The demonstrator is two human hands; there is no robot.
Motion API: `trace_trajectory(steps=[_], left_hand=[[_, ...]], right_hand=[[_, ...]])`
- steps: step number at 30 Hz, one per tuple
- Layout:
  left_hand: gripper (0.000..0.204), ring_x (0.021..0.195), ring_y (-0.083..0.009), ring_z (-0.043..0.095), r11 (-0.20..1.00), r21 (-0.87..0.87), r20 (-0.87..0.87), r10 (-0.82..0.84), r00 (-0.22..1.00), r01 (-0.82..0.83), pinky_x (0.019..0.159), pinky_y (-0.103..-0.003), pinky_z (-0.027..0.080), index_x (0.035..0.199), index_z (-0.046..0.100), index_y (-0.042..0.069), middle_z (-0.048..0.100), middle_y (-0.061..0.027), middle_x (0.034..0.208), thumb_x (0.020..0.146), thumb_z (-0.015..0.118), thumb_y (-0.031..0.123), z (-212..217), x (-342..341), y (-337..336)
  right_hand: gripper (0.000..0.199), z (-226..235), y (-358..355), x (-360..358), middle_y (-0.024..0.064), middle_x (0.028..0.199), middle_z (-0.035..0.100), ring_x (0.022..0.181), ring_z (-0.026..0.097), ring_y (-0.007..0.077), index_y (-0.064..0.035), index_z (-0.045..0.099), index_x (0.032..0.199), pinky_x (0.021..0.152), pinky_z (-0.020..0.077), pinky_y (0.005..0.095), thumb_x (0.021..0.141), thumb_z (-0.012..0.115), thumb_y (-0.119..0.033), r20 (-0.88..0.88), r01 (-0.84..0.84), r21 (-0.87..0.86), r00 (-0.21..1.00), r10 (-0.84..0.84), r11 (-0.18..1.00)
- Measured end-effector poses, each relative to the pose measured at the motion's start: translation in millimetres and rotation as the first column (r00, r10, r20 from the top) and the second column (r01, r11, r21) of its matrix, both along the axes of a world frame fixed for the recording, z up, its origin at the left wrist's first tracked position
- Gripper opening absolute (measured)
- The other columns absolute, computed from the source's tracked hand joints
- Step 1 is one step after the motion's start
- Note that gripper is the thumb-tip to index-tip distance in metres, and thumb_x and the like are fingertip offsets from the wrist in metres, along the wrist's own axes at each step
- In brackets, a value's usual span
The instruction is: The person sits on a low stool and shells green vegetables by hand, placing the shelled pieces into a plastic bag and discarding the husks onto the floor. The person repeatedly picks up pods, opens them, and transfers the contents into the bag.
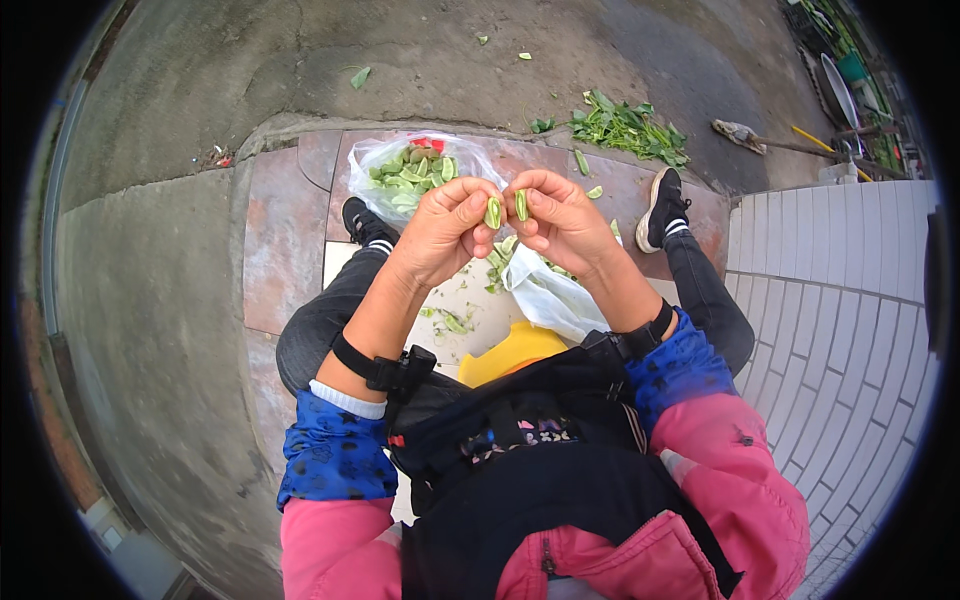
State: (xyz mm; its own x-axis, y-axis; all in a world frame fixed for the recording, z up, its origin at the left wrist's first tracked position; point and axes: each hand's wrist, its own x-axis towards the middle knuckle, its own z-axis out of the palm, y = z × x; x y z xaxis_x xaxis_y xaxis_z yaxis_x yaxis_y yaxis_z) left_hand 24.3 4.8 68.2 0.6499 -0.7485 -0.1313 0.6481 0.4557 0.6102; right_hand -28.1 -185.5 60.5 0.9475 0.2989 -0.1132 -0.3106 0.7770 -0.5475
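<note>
Two hands up front: your left hand [445, 232] & right hand [562, 222] have fingers pinched on a split green pod [506, 209], above the plastic bag [415, 168]. Next, I'd guess: pull halves apart, gently.

Open tiled floor [285, 240] lies left of the left hand [445, 230]. Ahead, a plastic bag of pods [410, 170] blocks the way; below the right hand [565, 220], a second bag [550, 295] and scattered scraps [455, 320].

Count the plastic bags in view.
2. One clear bag of green pods lies on the tiles beyond the left hand; one white bag hangs below the right hand. Others may be hidden.
</note>
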Motion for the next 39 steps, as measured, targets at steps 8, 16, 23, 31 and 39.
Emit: trace_trajectory(steps=[8,16,23,31,39], left_hand=[[0.018,0.068,-0.0105,0.06,0.887,0.46,0.132,-0.107,0.985,0.035,0.063,-0.023,0.052,0.107,0.065,0.003,0.063,-0.0028,0.083,0.095,0.059,0.015,-25.7,3.5,17.6],[0.027,0.092,-0.0352,0.064,-0.071,0.981,-0.037,-0.983,0.182,-0.183,0.08,-0.043,0.052,0.104,0.07,0.009,0.061,-0.0165,0.103,0.079,0.069,0.019,-88.7,-25.4,46.3],[0.032,0.084,-0.0331,0.065,0.191,0.927,0.311,-0.873,0.376,-0.323,0.07,-0.041,0.054,0.105,0.064,0.006,0.06,-0.014,0.099,0.076,0.073,0.017,-93.5,-16.9,30.4],[0.033,0.083,-0.0329,0.065,0.15,0.916,0.302,-0.87,0.39,-0.373,0.069,-0.041,0.053,0.106,0.063,0.004,0.061,-0.0154,0.092,0.076,0.073,0.013,-95.4,-11.3,29.7],[0.025,0.075,-0.0394,0.062,0.464,0.686,0.717,-0.563,0.411,-0.561,0.066,-0.046,0.05,0.104,0.062,0.001,0.061,-0.0199,0.084,0.079,0.062,0.001,-97.1,-11.6,3.6]], right_hand=[[0.034,-34.3,10.8,46.3,0.0137,0.105,0.061,0.086,0.065,0.0218,0.0025,0.052,0.127,0.075,0.0568,0.0319,0.095,0.055,-0.008,-0.231,0.053,-0.299,0.965,-0.126,0.953],[0.02,-221.4,-24.8,66.2,0.015,0.081,0.068,0.076,0.068,0.0303,-0.0027,0.068,0.097,0.072,0.0546,0.0408,0.083,0.055,-0.007,-0.263,-0.246,-0.963,0.944,0.197,-0.109],[0.01,-349.7,19.4,-6.6,0.0105,0.086,0.066,0.095,0.057,0.032,-0.0078,0.068,0.08,0.082,0.0461,0.0474,0.075,0.061,-0.013,-0.046,0.096,-0.821,0.971,0.233,-0.563],[0.015,-302.7,5.9,6.7,0.0081,0.083,0.064,0.085,0.06,0.026,-0.0041,0.061,0.09,0.078,0.0472,0.039,0.077,0.066,-0.011,-0.102,-0.088,-0.981,0.992,0.077,-0.171],[0.012,-134.7,-13.8,3.1,0.007,0.085,0.065,0.067,0.059,0.0109,-0.0039,0.056,0.104,0.056,0.0497,0.0244,0.095,0.057,-0.011,-0.381,-0.396,-0.432,0.894,0.233,0.811]])
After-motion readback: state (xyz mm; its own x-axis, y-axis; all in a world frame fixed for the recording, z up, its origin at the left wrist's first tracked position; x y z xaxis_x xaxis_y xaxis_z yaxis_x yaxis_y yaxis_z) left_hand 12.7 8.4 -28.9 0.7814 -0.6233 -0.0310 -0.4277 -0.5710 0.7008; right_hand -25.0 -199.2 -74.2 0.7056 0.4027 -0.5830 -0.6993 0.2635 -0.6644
